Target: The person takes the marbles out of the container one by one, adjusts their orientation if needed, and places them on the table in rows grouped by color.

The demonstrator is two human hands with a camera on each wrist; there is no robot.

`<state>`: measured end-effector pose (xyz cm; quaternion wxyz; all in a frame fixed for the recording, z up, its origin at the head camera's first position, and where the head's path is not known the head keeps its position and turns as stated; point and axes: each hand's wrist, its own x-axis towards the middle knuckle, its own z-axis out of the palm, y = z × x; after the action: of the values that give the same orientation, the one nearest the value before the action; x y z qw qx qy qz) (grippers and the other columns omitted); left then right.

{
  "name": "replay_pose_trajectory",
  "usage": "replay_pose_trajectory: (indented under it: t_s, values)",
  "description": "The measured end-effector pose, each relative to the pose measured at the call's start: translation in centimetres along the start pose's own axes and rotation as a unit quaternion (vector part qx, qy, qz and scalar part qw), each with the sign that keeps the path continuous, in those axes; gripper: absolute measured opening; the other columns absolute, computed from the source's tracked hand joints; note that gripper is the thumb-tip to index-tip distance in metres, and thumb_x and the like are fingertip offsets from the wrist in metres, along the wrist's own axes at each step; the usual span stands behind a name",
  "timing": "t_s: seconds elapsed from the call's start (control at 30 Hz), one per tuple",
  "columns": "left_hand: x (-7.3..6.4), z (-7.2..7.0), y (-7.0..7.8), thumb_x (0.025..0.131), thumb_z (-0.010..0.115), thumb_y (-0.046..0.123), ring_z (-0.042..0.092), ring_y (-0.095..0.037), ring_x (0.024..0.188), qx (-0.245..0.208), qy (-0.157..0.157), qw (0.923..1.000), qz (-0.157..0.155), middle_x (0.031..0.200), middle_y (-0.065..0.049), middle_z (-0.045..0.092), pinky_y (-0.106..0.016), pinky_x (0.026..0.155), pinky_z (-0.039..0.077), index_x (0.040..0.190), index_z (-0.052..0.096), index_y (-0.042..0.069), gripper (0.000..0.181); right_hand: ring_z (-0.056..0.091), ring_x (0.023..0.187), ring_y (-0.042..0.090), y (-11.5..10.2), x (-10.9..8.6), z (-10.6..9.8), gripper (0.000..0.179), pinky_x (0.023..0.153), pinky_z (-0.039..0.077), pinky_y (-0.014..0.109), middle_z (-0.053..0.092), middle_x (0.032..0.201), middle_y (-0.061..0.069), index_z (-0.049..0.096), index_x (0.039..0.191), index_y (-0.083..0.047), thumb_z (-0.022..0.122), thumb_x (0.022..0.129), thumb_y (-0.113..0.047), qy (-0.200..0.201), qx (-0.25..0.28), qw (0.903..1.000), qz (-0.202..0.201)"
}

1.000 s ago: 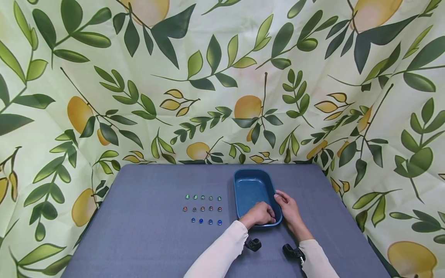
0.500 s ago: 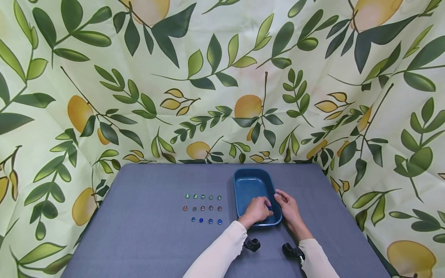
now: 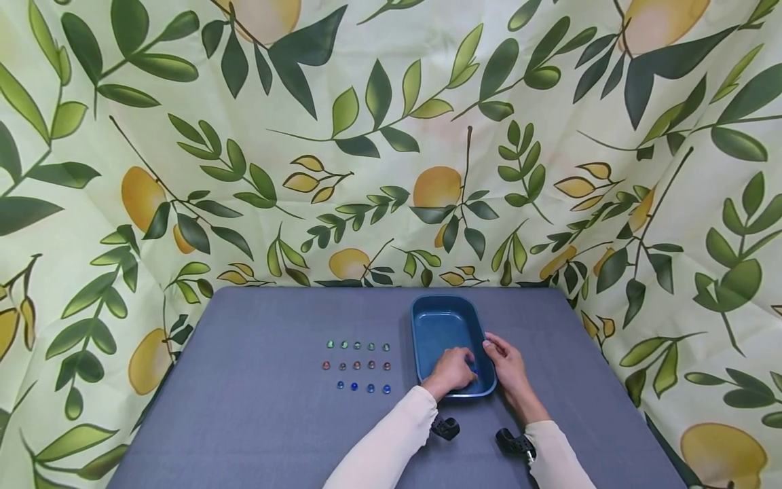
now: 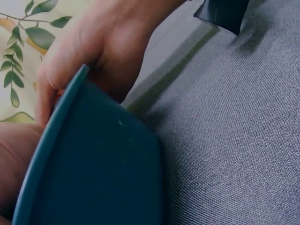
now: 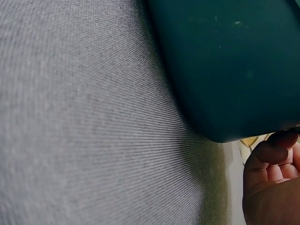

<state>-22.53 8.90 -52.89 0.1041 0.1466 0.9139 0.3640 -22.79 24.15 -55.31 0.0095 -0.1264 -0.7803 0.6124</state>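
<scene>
A blue plastic tray stands on the table right of centre. My left hand reaches over its near rim into the near end, fingers curled, pinching a small blue marble at the fingertips. My right hand grips the tray's right side, thumb and fingertips at the rim. In the right wrist view this hand has bent fingers against the tray wall. The left wrist view shows the tray's outer wall, with the right hand beyond it and part of the left hand over the rim.
Left of the tray, glass marbles lie in three rows: green marbles at the back, reddish-brown marbles in the middle, blue marbles in front. The grey cloth-covered table ends at a leaf-and-fruit patterned curtain.
My left hand has lifted slightly from the tray's near right corner and shifted left, and the blue marble now shows at its fingertips. The right hand and the marble rows stay put.
</scene>
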Motion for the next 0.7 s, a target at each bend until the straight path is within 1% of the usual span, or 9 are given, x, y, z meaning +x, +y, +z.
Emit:
replay_pose_trajectory:
  t_s: [0.03, 0.13, 0.2, 0.3, 0.37, 0.43, 0.5, 0.6, 0.7]
  values:
    - [0.02, 0.09, -0.01, 0.077, 0.082, 0.019, 0.061, -0.015, 0.081, 0.009, -0.005, 0.9999, 0.003, 0.092, -0.003, 0.072, -0.025, 0.071, 0.049, 0.102, 0.072, 0.01, 0.029, 0.056, 0.093, -0.002, 0.0, 0.02, -0.02, 0.045, 0.079, 0.047, 0.012, 0.06, 0.129, 0.02, 0.052, 0.139, -0.003, 0.056, 0.101, -0.028, -0.001, 0.001, 1.0, 0.002]
    - [-0.01, 0.29, 0.08, 0.077, 0.082, 0.02, 0.061, -0.014, 0.082, 0.025, -0.026, 0.9992, 0.016, 0.092, -0.001, 0.073, -0.023, 0.072, 0.048, 0.097, 0.074, 0.012, 0.023, 0.057, 0.094, 0.0, 0.0, 0.01, -0.01, 0.045, 0.079, 0.047, 0.013, 0.061, 0.126, 0.019, 0.053, 0.139, -0.003, 0.056, 0.1, -0.027, -0.002, 0.007, 1.0, 0.004]
    - [-0.06, 0.41, 0.19, 0.077, 0.082, 0.019, 0.061, -0.011, 0.078, 0.034, -0.04, 0.9981, 0.032, 0.086, 0.002, 0.073, -0.021, 0.069, 0.047, 0.091, 0.075, 0.013, 0.017, 0.057, 0.094, -0.001, 0.32, 0.16, -0.02, 0.047, 0.08, 0.046, 0.012, 0.063, 0.125, 0.016, 0.053, 0.139, -0.003, 0.057, 0.1, -0.029, -0.001, 0.006, 1.0, 0.0]
    - [-0.23, 0.39, 0.38, 0.078, 0.08, 0.017, 0.057, -0.007, 0.069, 0.029, -0.063, 0.9965, 0.047, 0.077, 0.005, 0.072, -0.017, 0.064, 0.045, 0.083, 0.076, 0.013, 0.008, 0.057, 0.093, -0.003, 0.45, 0.16, 0.0, 0.047, 0.08, 0.045, 0.011, 0.066, 0.117, 0.009, 0.054, 0.137, -0.004, 0.058, 0.099, -0.031, 0.005, 0.004, 1.0, -0.006]
    - [-0.35, 0.36, 0.4, 0.079, 0.079, 0.015, 0.053, -0.005, 0.063, 0.019, -0.077, 0.9957, 0.049, 0.072, 0.007, 0.069, -0.017, 0.059, 0.043, 0.079, 0.076, 0.013, 0.004, 0.056, 0.092, -0.004, 0.51, 0.2, -0.01, 0.047, 0.08, 0.045, 0.011, 0.067, 0.113, 0.004, 0.054, 0.137, -0.004, 0.058, 0.099, -0.033, 0.004, 0.002, 1.0, -0.006]
    - [-0.44, 0.3, 0.4, 0.08, 0.077, 0.013, 0.051, -0.004, 0.06, 0.009, -0.087, 0.995, 0.048, 0.068, 0.007, 0.068, -0.016, 0.056, 0.041, 0.077, 0.076, 0.012, 0.004, 0.057, 0.092, -0.004, 0.56, 0.29, 0.0, 0.046, 0.08, 0.045, 0.011, 0.067, 0.111, 0.001, 0.055, 0.137, -0.006, 0.058, 0.099, -0.032, 0.004, 0.002, 1.0, -0.004]
    - [-0.49, 0.27, 0.34, 0.081, 0.076, 0.011, 0.05, -0.004, 0.059, 0.003, -0.093, 0.9946, 0.047, 0.067, 0.006, 0.068, -0.016, 0.054, 0.041, 0.076, 0.077, 0.011, 0.005, 0.057, 0.092, -0.004, 0.61, 0.42, 0.01, 0.045, 0.08, 0.045, 0.011, 0.066, 0.112, 0.002, 0.054, 0.137, -0.006, 0.057, 0.1, -0.031, 0.002, 0.0, 1.0, -0.002]
    - [-0.45, 0.29, 0.2, 0.081, 0.074, 0.009, 0.051, -0.004, 0.058, 0.001, -0.095, 0.9943, 0.048, 0.066, 0.006, 0.069, -0.016, 0.053, 0.041, 0.076, 0.078, 0.01, 0.007, 0.056, 0.093, -0.004, 0.62, 0.46, 0.02, 0.045, 0.081, 0.045, 0.011, 0.065, 0.121, 0.01, 0.054, 0.138, -0.006, 0.055, 0.101, -0.031, -0.001, -0.005, 1.0, -0.001]
    - [-0.31, 0.37, 0.03, 0.081, 0.075, 0.011, 0.05, -0.004, 0.057, 0.003, -0.084, 0.9951, 0.052, 0.065, 0.006, 0.067, -0.016, 0.053, 0.04, 0.074, 0.077, 0.01, 0.007, 0.055, 0.095, -0.006, 0.57, 0.31, 0.05, 0.047, 0.082, 0.043, 0.01, 0.061, 0.131, 0.017, 0.053, 0.139, -0.007, 0.055, 0.1, -0.033, -0.002, -0.009, 1.0, 0.002]
